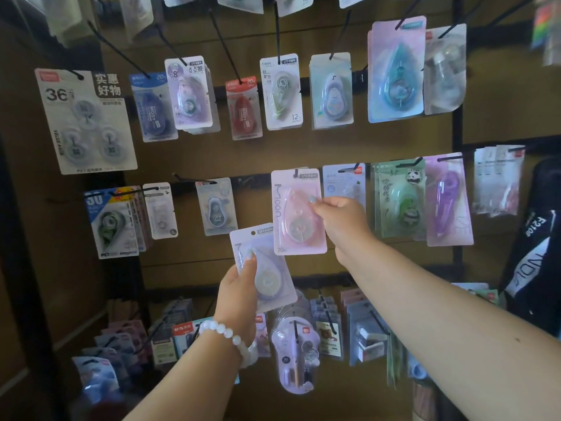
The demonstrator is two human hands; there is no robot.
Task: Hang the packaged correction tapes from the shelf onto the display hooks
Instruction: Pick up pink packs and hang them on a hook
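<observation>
backdrop: brown display wall [303, 153] with black hooks, most carrying packaged correction tapes. item one: pink pack [299, 212], top hole at a hook [296, 173] in the middle row; whether it is fully seated i cannot tell. my right hand [340, 220] pinches its right edge, fingers closed on the card. item two: lilac pack [262, 267], just below and left, gripped by my left hand [239, 287], thumb across the front. step: hanging the pink pack. next, i judge: release it, then line up the lilac pack's hole with a hook tip.
</observation>
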